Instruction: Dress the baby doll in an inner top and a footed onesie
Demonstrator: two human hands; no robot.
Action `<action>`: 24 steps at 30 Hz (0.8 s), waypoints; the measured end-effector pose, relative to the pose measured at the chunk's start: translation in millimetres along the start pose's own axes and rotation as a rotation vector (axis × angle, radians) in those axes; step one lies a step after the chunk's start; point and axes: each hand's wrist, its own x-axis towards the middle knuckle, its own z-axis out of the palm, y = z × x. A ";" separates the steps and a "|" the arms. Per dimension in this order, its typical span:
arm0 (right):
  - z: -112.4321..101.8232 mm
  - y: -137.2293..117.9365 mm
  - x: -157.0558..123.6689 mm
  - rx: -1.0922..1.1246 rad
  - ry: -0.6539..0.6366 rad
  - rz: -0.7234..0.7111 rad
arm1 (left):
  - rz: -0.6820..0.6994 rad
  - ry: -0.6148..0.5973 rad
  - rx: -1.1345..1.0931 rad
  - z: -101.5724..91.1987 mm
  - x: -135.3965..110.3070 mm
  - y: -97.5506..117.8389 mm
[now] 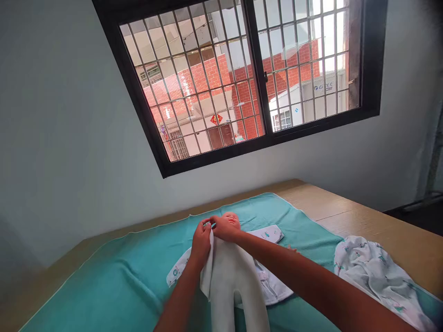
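Note:
A baby doll [231,220] lies on its back on a teal towel [114,281], its white cloth body [232,276] pointing toward me. It rests on an open white printed baby garment [270,234] whose sleeves spread to both sides. My left hand [202,240] is closed in a pinch on the garment's edge at the doll's shoulder. My right hand [224,228] is closed too, its fingers pressed at the doll's neck right next to the left hand's fingertips.
The towel covers a wooden table [349,216] against a pale wall. A crumpled white printed cloth [377,272] lies at the right on the towel's edge. A barred window [242,78] fills the wall above.

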 end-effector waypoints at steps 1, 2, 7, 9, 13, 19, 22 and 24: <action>-2.9 1.8 -2.5 -0.029 -0.003 -0.041 | 0.006 -0.059 0.009 2.7 -2.7 -2.0; -5.9 3.4 -4.6 -0.087 -0.038 -0.102 | 0.010 -0.106 0.028 5.6 -6.0 -4.4; -20.7 3.6 -5.4 -0.422 -0.333 -0.298 | 0.035 -0.066 0.232 4.8 -40.1 -18.4; -26.1 -0.2 -3.5 -0.449 -0.296 -0.315 | 0.013 -0.044 0.421 -6.5 -60.3 -21.7; -31.2 -7.2 -8.4 -0.611 -0.058 -0.381 | -0.094 -0.083 0.729 -28.9 -97.3 -9.6; -28.8 -2.0 -43.3 -0.577 0.205 -0.323 | 0.213 -0.065 0.924 -5.0 -141.4 20.3; -51.7 5.9 -66.7 -0.511 0.193 -0.285 | 0.358 -0.522 0.862 11.9 -161.2 14.1; -77.6 17.0 -85.9 -0.466 0.226 -0.190 | 0.348 -0.655 0.714 12.8 -165.1 10.3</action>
